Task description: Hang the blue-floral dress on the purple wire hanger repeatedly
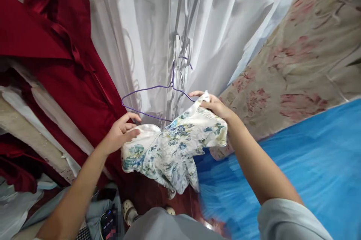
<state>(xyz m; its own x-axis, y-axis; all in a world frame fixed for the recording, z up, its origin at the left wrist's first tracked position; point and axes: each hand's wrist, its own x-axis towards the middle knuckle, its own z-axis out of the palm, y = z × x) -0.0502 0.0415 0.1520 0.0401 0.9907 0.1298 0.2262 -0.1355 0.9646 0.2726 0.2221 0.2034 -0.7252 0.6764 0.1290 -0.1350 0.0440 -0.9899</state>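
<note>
A white short-sleeved top (180, 142) with a blue and green floral print hangs spread out in front of me. My left hand (122, 131) has its thumb over the top's left shoulder edge, the other fingers bent behind and above it. At the opposite shoulder, my right hand (213, 105) grips the fabric between thumb and fingers. A thin purple hanger (149, 88) rises behind the top. Its left arm is bare above the cloth, while the right arm's end disappears behind the top near my right hand.
White sheer curtains (146, 37) and a white chain of rings (183, 44) are behind the hanger. Dark red garments (76, 78) hang on the left. Floral fabric (282, 71) and a blue surface (304, 172) lie to the right. A phone (108, 225) is at lower left.
</note>
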